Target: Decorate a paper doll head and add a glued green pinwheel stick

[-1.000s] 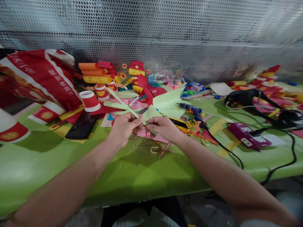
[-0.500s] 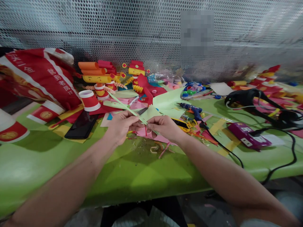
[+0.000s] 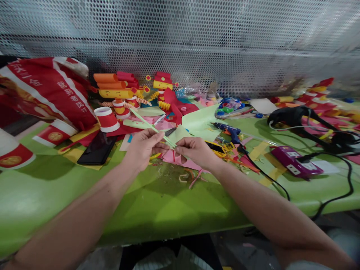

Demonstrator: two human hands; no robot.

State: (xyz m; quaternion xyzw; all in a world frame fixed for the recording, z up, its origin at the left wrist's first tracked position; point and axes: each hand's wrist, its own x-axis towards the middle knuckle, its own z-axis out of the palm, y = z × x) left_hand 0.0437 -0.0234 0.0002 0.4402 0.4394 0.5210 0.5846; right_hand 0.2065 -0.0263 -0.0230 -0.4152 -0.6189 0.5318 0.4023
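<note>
Thin light green paper strips (image 3: 144,122) slant from upper left down to my fingers above the middle of the table. My left hand (image 3: 144,148) pinches them between thumb and fingers. At their lower right end, my right hand (image 3: 195,150) is closed on them too, its fingertips near those of my left hand. Pink paper (image 3: 191,164) lies under and behind my hands, with a light green sheet (image 3: 201,120) beyond. A dark pointed tool (image 3: 170,132) shows partly behind the strips.
Left are a black phone (image 3: 97,148), a red-and-white cup (image 3: 106,119) and a red bag (image 3: 53,86). Paper figures (image 3: 115,93) stand at the back. To the right lie a blue glue gun (image 3: 229,131), a purple power strip (image 3: 296,161), cables and a black stand-like object (image 3: 302,116).
My left hand has shifted slightly left and down along the green strips, and its fingers have moved a little apart from those of my right hand. My right hand has barely moved.
</note>
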